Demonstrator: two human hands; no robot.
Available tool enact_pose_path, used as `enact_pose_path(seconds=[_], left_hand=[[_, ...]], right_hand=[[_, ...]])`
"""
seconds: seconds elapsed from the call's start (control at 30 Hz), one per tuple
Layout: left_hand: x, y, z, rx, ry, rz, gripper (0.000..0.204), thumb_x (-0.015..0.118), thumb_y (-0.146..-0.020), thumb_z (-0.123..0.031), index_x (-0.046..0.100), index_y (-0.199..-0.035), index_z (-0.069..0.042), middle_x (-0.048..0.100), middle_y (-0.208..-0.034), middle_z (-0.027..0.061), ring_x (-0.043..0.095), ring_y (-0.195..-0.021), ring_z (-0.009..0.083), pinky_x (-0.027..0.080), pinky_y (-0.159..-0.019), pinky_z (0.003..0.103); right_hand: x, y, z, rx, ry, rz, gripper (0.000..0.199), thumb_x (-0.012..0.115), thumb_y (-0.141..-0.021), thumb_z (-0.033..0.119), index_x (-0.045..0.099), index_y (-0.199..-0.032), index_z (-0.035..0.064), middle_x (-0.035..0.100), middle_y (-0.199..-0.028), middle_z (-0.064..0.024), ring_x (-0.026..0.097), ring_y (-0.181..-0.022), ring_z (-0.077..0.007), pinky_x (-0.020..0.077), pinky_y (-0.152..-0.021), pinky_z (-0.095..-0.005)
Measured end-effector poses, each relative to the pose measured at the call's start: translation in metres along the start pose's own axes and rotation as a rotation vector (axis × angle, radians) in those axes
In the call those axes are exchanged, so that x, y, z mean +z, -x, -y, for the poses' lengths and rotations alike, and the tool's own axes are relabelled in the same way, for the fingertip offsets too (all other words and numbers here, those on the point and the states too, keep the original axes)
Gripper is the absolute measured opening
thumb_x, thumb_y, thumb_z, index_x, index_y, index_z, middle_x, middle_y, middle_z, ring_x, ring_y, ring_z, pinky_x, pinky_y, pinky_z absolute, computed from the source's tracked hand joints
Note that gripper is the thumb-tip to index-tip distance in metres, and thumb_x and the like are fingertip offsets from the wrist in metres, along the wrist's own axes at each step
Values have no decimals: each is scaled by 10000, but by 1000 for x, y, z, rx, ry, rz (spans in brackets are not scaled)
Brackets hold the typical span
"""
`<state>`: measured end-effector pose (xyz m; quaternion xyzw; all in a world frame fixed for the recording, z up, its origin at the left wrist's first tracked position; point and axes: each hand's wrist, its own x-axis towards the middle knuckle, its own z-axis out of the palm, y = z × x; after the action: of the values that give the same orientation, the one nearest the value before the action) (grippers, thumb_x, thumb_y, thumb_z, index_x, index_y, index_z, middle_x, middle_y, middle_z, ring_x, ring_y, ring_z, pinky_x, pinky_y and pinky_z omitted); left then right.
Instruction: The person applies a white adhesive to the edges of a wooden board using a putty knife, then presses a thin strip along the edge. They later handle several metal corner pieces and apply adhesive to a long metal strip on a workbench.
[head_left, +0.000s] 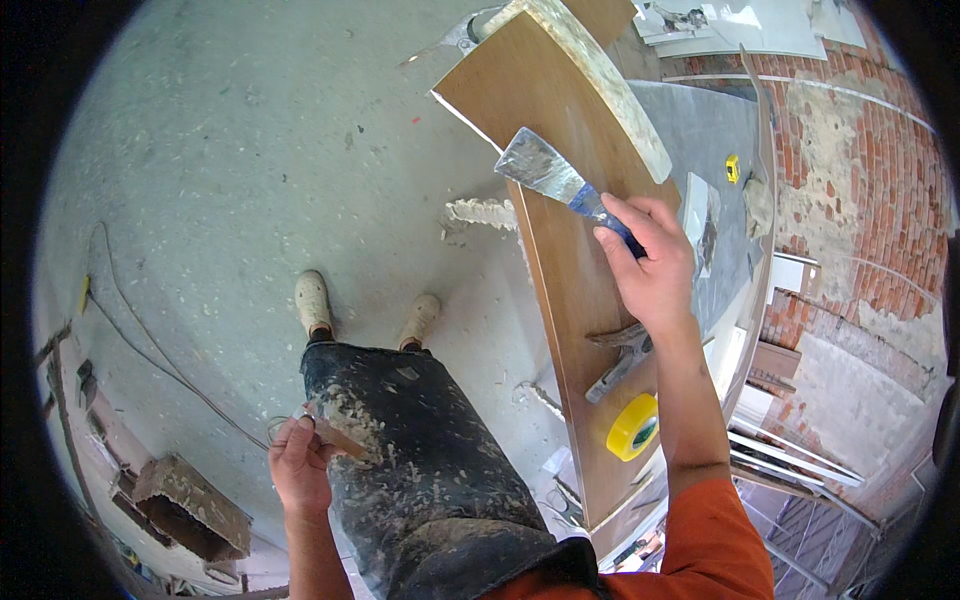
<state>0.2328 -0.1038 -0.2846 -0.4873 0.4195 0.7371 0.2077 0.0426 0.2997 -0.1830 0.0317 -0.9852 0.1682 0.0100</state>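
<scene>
My right hand is wrapped round the blue handle of a putty knife. Its wide, smeared metal blade points up and left, over the edge of a brown wooden panel. Low on the left, beside my stained dark apron, my left hand is closed on a small flat brown strip; its exact kind is unclear. Below my right hand, a roll of yellow tape and a metal tool with a dark handle lie on the panel.
A curved brown panel with a pale, rough edge lies at the top. Behind it is a grey board bearing a small yellow object. A cable crosses the floor at left, near a crusted box. A brick wall stands at right.
</scene>
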Motion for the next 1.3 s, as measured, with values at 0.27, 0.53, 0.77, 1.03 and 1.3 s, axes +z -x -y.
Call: enact_pose_path(seconds=[0.27, 0.53, 0.77, 1.03, 1.3], left_hand=[[2, 0, -4, 16, -14, 68, 253, 591, -985, -161, 666, -1161, 4, 650, -837, 8, 662, -671, 137, 601, -586, 330], [12, 5, -18, 38, -99, 34, 295, 566, -988, -151, 642, -1209, 29, 683, -968, 90, 668, -794, 183, 578, -622, 344], [57, 7, -8, 36, -290, 135, 394, 593, -993, -213, 582, -1324, 1, 675, -986, 66, 645, -835, 179, 561, -676, 327], [126, 13, -2, 9, -507, 376, 399, 622, -991, -227, 583, -1320, -5, 691, -1003, 71, 680, -855, 194, 602, -708, 351], [158, 33, 20, -22, -546, 426, 340, 614, -994, -196, 604, -1277, -8, 687, -949, 76, 687, -806, 203, 629, -654, 420]], right_hand=[[-6, 5, 6, -9, 117, -131, 341, 774, -849, 101, 737, -1188, 124, 650, -1038, -95, 660, -839, -233, 540, -719, -330], [-60, 91, -44, 309, -142, -444, 345, 782, -827, 40, 711, -1165, 31, 647, -1002, -97, 617, -868, -200, 493, -793, -300], [-120, 324, -139, 1258, -318, -743, 365, 740, -887, 93, 688, -1242, 25, 669, -902, -34, 618, -673, -88, 478, -574, -223], [-83, 443, -144, 1543, -330, -740, 375, 718, -884, 152, 688, -1227, 1, 692, -825, -63, 636, -666, -111, 514, -619, -260], [-56, 438, -162, 1487, -231, -675, 310, 708, -896, 119, 717, -1181, -2, 649, -798, -42, 593, -601, -98, 482, -525, -244]])
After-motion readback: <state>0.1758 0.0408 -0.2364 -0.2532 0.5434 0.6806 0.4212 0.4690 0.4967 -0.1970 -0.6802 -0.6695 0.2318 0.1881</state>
